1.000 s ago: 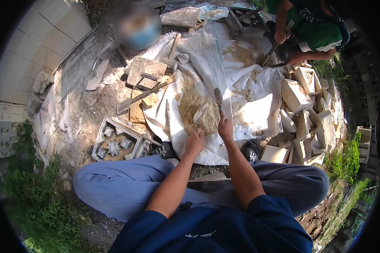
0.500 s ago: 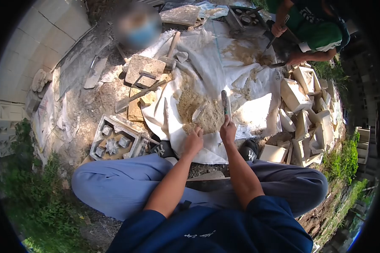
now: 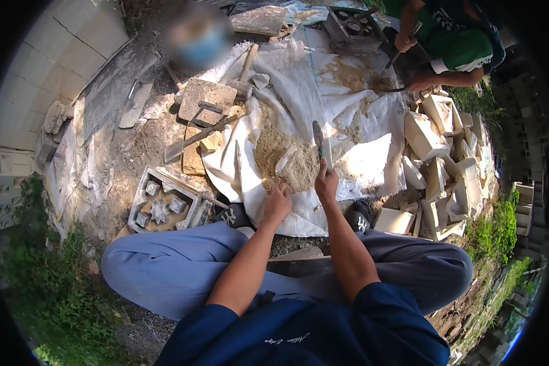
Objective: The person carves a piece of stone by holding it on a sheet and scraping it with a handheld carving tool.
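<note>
A dusty stone block [image 3: 302, 169] lies on the white sheet [image 3: 287, 79], ringed by pale sandy debris [image 3: 269, 149]. At its near-left edge, my left hand [image 3: 279, 203] has its fingers curled closed against the stone. My right hand [image 3: 326, 183] is wrapped around the handle of a flat, long-bladed tool [image 3: 318, 135] with a greenish part near the grip. The blade points away from me beside the block's right edge, and its exact kind cannot be told.
To the left sit a mould box with a star shape [image 3: 160, 210], a hammer [image 3: 245, 76] and a square slab [image 3: 207, 100]. Broken pale block pieces [image 3: 442, 158] are heaped at right. Another person [image 3: 451, 43] works with a tool at upper right.
My right hand and the bladed tool have shifted slightly up and left, with the blade now tilted more to the left. My left hand stays at the block's edge.
</note>
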### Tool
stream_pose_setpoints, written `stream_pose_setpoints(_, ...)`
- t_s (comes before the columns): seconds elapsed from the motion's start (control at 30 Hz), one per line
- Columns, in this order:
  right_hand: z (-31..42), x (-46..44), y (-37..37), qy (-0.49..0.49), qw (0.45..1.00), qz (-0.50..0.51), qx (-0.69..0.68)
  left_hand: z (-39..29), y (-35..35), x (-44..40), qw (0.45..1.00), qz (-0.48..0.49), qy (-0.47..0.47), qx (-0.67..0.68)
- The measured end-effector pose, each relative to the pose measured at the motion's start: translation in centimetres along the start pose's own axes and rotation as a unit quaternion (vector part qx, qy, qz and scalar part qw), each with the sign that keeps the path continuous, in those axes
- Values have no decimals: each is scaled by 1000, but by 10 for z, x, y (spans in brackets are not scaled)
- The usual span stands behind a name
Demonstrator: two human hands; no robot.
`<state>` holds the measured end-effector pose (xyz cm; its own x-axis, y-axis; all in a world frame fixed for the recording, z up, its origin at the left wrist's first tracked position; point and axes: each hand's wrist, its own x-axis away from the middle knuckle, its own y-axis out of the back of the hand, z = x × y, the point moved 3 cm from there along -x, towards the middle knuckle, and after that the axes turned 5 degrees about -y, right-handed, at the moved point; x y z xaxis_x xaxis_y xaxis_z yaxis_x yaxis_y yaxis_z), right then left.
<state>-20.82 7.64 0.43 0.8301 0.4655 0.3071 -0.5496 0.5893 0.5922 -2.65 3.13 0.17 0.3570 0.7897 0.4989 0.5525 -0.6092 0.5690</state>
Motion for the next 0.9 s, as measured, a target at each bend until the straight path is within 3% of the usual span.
stream_pose_setpoints(0.07,-8,-2,-7,10,1000,17,17,1,0,0,1000,-3,-2,-9)
stream_pose_setpoints(0.13,-53,-15,-29,-45,988,65,135,-12,10,5,1000,-2,-5,-15)
stream_pose_setpoints(0.2,-49,-13,-27,-56,987,65,133,-33,31,17,994,61,80,33)
stream_pose_setpoints(0.33,-27,0,-16,-60,990,65,106,-31,30,14,998,48,45,-5)
stream_pose_setpoints(0.43,-3,0,-9,-36,996,48,68,-29,26,18,991,70,109,45)
stream_pose_setpoints(0.53,8,-4,-6,-33,998,31,37,-14,14,5,1000,21,5,3)
stream_pose_setpoints(0.63,-5,-6,-15,1,999,15,50,-8,10,5,1000,27,9,4)
stream_pose_setpoints(0.7,-22,-8,-23,-38,984,52,167,-11,12,4,1000,10,-6,-25)
stream_pose_setpoints(0.9,-22,-13,-27,-77,987,65,126,-27,27,11,999,13,-7,-33)
